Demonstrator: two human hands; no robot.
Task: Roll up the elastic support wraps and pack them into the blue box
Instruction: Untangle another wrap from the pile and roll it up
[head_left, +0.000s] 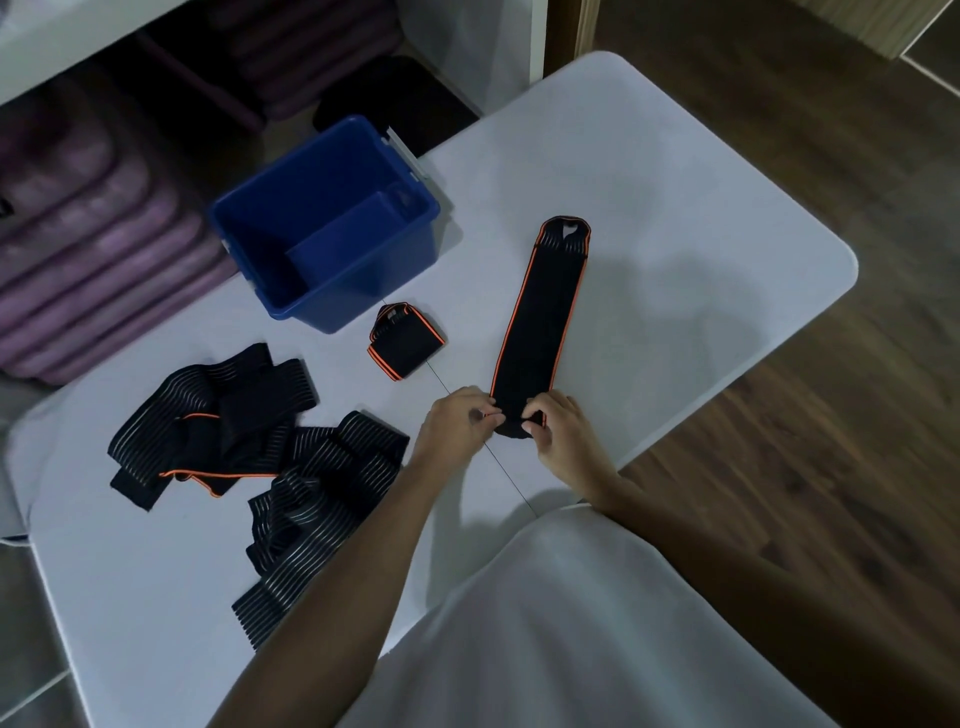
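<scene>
A long black wrap with orange edging (540, 317) lies flat on the white table (675, 208), stretching away from me. My left hand (457, 426) pinches its near end on the left side, and my right hand (558, 431) pinches the same end on the right. A rolled black and orange wrap (405, 340) sits just in front of the blue box (332, 228), which stands open and looks empty. Several loose black striped wraps (249, 441) lie tangled on the left of the table.
Purple rolled mats (93, 249) are stacked on a shelf beyond the table's left edge. Wooden floor (831, 441) lies to the right of the table. A thin seam runs across the tabletop between my hands.
</scene>
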